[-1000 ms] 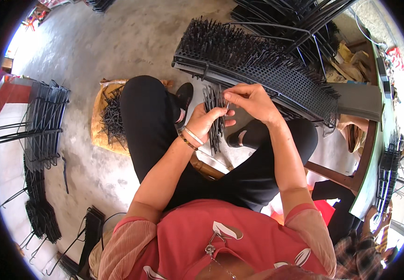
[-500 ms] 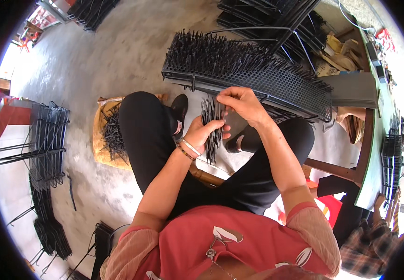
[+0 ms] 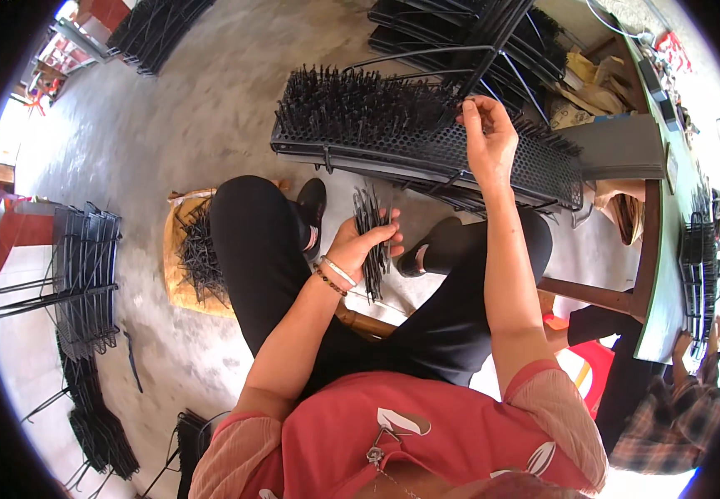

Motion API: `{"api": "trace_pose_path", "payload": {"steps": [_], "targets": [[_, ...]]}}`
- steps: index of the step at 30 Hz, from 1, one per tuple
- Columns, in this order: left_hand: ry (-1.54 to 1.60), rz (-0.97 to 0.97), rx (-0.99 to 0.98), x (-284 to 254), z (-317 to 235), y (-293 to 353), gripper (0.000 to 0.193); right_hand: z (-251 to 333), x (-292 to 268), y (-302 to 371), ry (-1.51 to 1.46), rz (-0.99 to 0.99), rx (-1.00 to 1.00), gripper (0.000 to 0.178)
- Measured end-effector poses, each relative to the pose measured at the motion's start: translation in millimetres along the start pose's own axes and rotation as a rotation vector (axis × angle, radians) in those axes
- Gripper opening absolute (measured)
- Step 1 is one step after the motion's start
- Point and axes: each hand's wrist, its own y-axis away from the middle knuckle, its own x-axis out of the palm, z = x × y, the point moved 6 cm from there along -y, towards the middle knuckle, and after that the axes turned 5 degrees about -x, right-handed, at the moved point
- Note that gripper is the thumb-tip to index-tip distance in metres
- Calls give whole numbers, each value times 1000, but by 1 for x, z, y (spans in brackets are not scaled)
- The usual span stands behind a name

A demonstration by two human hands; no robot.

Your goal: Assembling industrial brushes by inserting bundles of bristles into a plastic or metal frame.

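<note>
Well, farthest left I see black mesh racks [image 3: 87,274] bunched together, and then one thin dark strip [image 3: 133,362] lying alone on the grey floor [image 3: 169,141]. Next comes a yellow sack [image 3: 175,279] with a tangled heap of black pieces [image 3: 200,249] on it, just beside the person's left knee [image 3: 252,216].

Between the knees, the left hand [image 3: 353,248] is closed around a bundle of thin dark strips [image 3: 372,279], thumb laid across it, both ends sticking out. Beyond it, I have a long perforated black tray [image 3: 543,173], dense with upright dark pieces [image 3: 360,104] toward its left end. Over the tray's right half is the right hand [image 3: 491,145], fingers bent, thumb near the forefinger; I cannot tell whether it pinches a piece.

Rightmost, a co-worker's hands [image 3: 684,343] are at a black rack [image 3: 696,266] on a pale green table [image 3: 668,224].
</note>
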Motion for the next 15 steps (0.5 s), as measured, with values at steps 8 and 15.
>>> {"api": "trace_pose_path", "payload": {"steps": [8, 15], "targets": [[-31, -12, -15, 5, 3, -1, 27, -4, 4, 2, 42, 17, -44, 15], [-37, -5, -18, 8, 5, -1, 27, -3, 10, 4, 40, 69, -90, 14]]}}
